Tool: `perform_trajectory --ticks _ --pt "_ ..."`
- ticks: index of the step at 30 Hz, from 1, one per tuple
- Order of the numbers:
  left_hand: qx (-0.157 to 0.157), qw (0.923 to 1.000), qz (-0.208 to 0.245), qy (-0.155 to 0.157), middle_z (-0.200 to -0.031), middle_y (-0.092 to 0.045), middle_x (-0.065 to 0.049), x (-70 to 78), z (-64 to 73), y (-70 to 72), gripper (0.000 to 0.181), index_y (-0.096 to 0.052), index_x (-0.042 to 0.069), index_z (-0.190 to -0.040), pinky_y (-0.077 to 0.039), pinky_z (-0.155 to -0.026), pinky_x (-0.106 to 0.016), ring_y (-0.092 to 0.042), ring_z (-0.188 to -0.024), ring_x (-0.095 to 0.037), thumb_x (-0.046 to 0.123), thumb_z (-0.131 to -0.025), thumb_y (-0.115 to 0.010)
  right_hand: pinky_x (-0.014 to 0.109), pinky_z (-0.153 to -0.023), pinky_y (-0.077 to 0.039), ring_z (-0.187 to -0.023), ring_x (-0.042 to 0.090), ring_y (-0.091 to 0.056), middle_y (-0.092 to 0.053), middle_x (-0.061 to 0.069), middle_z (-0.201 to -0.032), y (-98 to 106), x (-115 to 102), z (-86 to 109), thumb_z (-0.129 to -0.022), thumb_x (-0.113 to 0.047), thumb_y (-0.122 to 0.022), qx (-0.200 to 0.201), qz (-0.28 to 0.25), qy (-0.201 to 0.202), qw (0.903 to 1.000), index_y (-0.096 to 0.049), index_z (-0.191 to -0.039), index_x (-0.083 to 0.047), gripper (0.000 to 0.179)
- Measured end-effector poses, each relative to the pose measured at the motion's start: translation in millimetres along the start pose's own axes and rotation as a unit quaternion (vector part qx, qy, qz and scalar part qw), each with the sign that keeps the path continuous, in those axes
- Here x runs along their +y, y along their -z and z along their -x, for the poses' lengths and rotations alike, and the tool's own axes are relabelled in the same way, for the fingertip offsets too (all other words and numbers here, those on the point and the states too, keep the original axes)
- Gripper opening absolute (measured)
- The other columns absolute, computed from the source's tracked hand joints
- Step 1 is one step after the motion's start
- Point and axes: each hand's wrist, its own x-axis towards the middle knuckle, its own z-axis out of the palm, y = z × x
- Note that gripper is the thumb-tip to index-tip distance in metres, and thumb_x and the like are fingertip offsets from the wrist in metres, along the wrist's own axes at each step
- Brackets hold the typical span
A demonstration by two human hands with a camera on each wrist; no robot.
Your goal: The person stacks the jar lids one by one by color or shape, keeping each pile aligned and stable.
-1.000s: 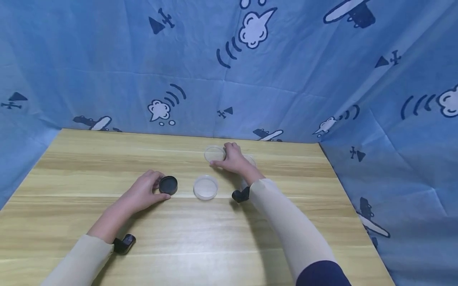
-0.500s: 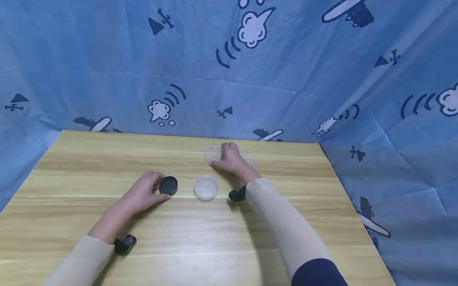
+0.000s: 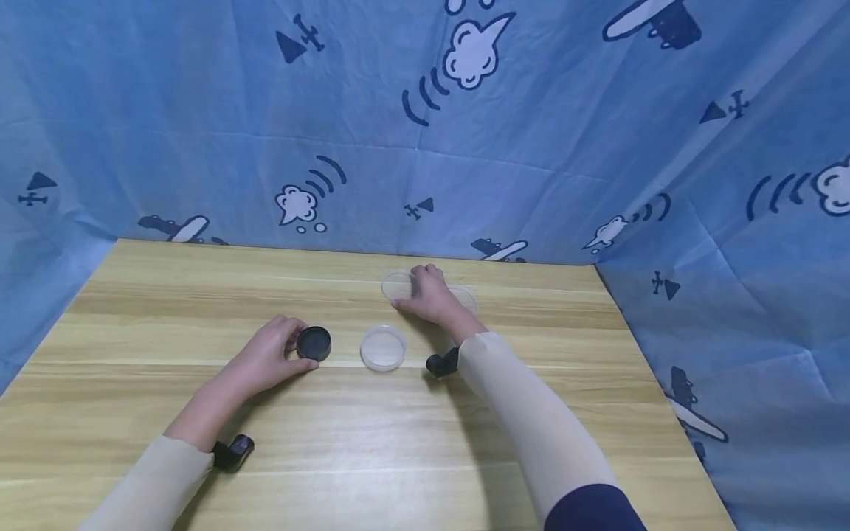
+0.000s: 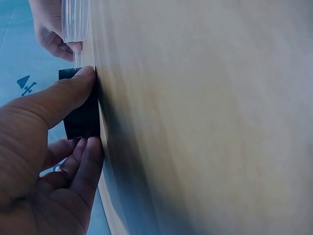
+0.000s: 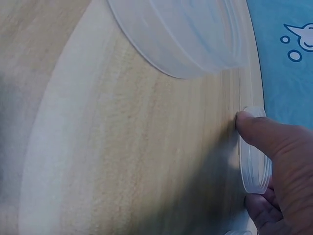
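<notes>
My left hand (image 3: 268,352) holds a short black round cap (image 3: 314,344) with a raised rim at its sides, thumb on the near side and fingers on the far side. In the left wrist view the cap (image 4: 83,117) stands low at the tabletop. Farther back, my right hand (image 3: 432,296) pinches a shallow clear plastic lid (image 3: 395,286); the right wrist view shows thumb and fingers at opposite edges of this ridged lid (image 5: 253,166). Between the hands lies a clear round dish (image 3: 383,348), close to the black cap.
Another clear round piece (image 3: 465,296) lies behind the right wrist, partly hidden by it. The wooden table (image 3: 332,457) ends at the back against a blue patterned cloth (image 3: 358,133), which also hangs along the right side. Each wrist wears a black camera (image 3: 234,453).
My right hand and forearm have shifted very slightly left. Both hands keep their holds, and the clear dish and black cap stay in place.
</notes>
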Motion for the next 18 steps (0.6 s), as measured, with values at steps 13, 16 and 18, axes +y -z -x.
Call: perform_trajectory --ticks 13,16,18 --pt "-0.004 1.0 0.003 -0.001 -0.106 -0.064 -0.018 2.0 -0.7 -0.4 0.054 -0.067 -0.005 -0.121 -0.055 -0.088 -0.048 -0.061 -0.095 -0.027 0.022 -0.081 -0.091 0.048 -0.12 -0.044 -0.134 0.038 -0.052 -0.051 0.025 -0.145 1.3 2.5 6.6 -0.088 -0.034 -0.085 0.013 0.011 0.009 0.9998 -0.047 -0.149 0.006 0.082" --pt "-0.004 1.0 -0.002 -0.002 -0.106 -0.064 -0.018 1.4 -0.9 0.0 0.054 -0.066 -0.006 -0.122 -0.055 -0.086 -0.046 -0.06 -0.093 -0.026 0.022 -0.082 -0.091 0.047 -0.119 -0.045 -0.133 0.037 -0.053 -0.051 0.024 -0.144 1.2 3.3 6.5 -0.088 -0.035 -0.084 0.011 0.009 0.012 0.9998 -0.047 -0.149 0.006 0.082" --pt "-0.002 1.0 -0.008 -0.002 -0.104 -0.064 -0.016 0.6 -1.1 -0.2 0.054 -0.066 -0.006 -0.121 -0.054 -0.084 -0.043 -0.059 -0.091 -0.025 0.021 -0.082 -0.09 0.047 -0.118 -0.046 -0.131 0.036 -0.053 -0.051 0.024 -0.143 1.4 3.4 6.8 -0.088 -0.035 -0.084 0.009 0.005 0.012 0.9999 -0.047 -0.15 0.006 0.082"
